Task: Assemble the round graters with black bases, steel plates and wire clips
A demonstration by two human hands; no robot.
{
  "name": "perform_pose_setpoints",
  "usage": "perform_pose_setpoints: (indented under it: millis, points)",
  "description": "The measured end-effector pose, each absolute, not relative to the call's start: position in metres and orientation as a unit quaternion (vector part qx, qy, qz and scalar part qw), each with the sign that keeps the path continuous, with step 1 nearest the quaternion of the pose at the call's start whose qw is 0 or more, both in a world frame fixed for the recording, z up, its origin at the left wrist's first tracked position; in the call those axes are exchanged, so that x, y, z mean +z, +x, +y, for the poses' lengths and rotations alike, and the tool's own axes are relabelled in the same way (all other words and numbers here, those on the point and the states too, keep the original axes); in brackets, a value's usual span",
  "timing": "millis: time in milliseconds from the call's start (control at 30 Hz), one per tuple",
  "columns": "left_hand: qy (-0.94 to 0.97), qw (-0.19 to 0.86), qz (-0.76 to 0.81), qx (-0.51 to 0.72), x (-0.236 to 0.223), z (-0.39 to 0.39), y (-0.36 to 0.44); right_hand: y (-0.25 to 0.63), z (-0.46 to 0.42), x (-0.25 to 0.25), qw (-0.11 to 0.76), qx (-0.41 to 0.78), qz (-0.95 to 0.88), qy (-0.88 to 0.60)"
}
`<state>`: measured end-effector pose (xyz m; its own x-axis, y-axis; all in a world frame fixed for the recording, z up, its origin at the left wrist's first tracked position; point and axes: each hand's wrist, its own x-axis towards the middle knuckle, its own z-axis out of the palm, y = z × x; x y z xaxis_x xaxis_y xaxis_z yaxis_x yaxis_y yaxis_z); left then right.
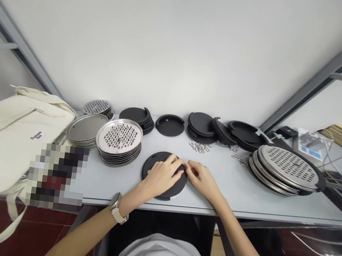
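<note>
In front of me a round black plastic holder (158, 160) lies on the table, with a thin silvery edge showing under its lower right rim. My left hand (164, 175) rests across it, fingers bent over the right part and thumb near the rim. At that same right edge, the fingertips of my right hand (200, 178) are pinched together, touching the rim. A tiny dark or metallic bit shows by those fingertips, too small to name. Beyond the hands lies a bunch of bent wire clips (200, 147).
Stacked round metal graters (119, 137) and plain metal discs (85, 127) stand on the left. More graters (292, 167) are piled at the right. Black holders (201, 125) line the wall. A cream cloth bag (9, 136) covers the left end.
</note>
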<state>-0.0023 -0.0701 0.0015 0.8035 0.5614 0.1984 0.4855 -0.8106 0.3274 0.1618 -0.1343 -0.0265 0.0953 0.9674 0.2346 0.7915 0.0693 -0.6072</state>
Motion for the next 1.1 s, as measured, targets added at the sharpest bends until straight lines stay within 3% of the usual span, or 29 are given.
perform_pose_setpoints:
  millis: [367,1100]
  points:
    - [0.952,0.075,0.276,0.108,0.0031,-0.075,-0.0077,0.1626,-0.1379,-0.0309,0.305,0.137,-0.697,-0.634]
    - [0.955,0.063,0.274,0.09,0.0074,-0.0767,-0.0061,0.1615,-0.1406,-0.0305,0.305,0.138,-0.695,-0.637]
